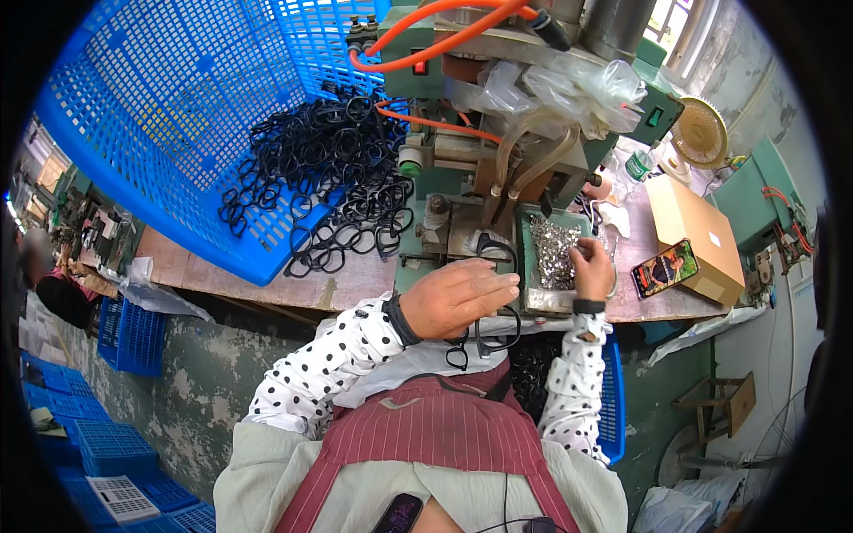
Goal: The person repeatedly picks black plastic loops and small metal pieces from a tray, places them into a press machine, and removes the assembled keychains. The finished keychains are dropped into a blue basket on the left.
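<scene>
My left hand (458, 298) lies at the front of a green press machine (498, 133) and grips a black spectacle frame (498, 253) by its rim. More black frames (484, 342) hang below that hand. My right hand (592, 268) reaches into a green tray (530, 266) of small silver metal parts (555, 249), with its fingers pinched among them; whether it holds a part I cannot tell. A pile of black spectacle frames (333, 173) spills from a tilted blue plastic basket (169, 115) onto the wooden bench (267, 275).
A phone (665, 268) leans on a cardboard box (693, 235) at the right. Orange hoses (426, 40) and clear plastic wrap sit on the machine. A small fan (700, 133) stands behind. Blue crates (107, 435) stack on the floor at left; another person (49, 275) sits far left.
</scene>
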Motion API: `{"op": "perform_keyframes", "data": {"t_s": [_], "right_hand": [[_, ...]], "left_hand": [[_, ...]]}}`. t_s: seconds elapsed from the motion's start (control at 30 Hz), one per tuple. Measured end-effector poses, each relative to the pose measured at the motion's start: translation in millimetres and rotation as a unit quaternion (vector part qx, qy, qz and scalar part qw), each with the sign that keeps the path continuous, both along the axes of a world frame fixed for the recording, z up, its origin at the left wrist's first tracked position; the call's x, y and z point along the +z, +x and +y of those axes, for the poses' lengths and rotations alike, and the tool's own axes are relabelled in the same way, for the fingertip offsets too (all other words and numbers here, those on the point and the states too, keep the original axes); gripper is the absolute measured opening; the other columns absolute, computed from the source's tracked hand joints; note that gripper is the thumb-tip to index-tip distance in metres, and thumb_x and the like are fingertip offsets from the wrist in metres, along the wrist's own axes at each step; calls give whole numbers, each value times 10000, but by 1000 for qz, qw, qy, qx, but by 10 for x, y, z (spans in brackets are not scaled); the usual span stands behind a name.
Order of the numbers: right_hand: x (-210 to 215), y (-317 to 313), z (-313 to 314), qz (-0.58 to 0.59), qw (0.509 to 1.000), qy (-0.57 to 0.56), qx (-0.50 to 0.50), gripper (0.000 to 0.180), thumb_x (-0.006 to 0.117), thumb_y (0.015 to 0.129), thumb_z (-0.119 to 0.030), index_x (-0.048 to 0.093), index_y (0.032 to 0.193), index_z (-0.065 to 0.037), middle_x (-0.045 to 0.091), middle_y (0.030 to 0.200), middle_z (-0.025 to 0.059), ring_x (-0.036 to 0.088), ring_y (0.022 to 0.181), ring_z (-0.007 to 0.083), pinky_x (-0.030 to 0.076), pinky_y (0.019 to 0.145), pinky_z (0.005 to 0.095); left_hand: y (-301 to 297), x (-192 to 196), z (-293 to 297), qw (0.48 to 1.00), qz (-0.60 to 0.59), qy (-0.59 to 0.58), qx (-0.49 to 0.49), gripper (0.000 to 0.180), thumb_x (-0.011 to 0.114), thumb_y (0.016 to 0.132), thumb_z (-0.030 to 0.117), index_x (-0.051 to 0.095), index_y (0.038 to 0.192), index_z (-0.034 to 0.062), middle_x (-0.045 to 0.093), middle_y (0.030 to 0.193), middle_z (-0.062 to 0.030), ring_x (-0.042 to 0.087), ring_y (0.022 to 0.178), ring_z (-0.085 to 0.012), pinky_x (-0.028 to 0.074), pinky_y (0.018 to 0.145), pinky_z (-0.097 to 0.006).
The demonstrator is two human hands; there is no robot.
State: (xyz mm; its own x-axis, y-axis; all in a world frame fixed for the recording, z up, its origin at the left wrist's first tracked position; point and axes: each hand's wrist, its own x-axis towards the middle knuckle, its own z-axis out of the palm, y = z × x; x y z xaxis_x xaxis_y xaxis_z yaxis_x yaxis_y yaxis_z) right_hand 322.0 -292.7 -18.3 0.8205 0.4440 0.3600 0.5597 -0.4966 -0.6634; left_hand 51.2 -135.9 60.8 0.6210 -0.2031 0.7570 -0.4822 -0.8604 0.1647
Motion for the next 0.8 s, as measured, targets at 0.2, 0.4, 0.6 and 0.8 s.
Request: {"op": "perform_keyframes", "data": {"t_s": [0.2,0.4,0.6,0.8], "right_hand": [[-12,-315,-201,-153,965,-211,4,251,737,779,-236,593,804,-32,642,782,162,640,754,385,504,650,479],[-138,-160,31,-28,998,51,22,151,672,847,-170,663,846,-19,669,757,141,642,684,291,490,615,382],[-257,-195,-23,-20,987,157,-2,114,701,823,-124,713,885,-29,696,808,125,657,703,243,499,649,337],[-203,-273,71,-26,988,147,-32,91,688,831,-99,717,905,-53,700,832,111,659,756,246,508,692,336]], "left_hand": [[-18,4,1,1000,4,-4,4,455,641,784,11,577,1234,25,591,1272,-145,606,1086,-293,493,962,-446],[-33,-19,-4,1000,14,3,11,425,656,822,90,577,1238,47,588,1279,-132,601,1106,-265,464,992,-453],[-347,-179,421,975,-9,-55,214,246,633,890,265,636,1024,58,657,906,-116,615,802,-289,464,683,-377],[-222,-1192,1837,554,122,-747,346,243,598,915,297,575,908,56,563,651,-44,491,463,-146,364,390,-302]]}}
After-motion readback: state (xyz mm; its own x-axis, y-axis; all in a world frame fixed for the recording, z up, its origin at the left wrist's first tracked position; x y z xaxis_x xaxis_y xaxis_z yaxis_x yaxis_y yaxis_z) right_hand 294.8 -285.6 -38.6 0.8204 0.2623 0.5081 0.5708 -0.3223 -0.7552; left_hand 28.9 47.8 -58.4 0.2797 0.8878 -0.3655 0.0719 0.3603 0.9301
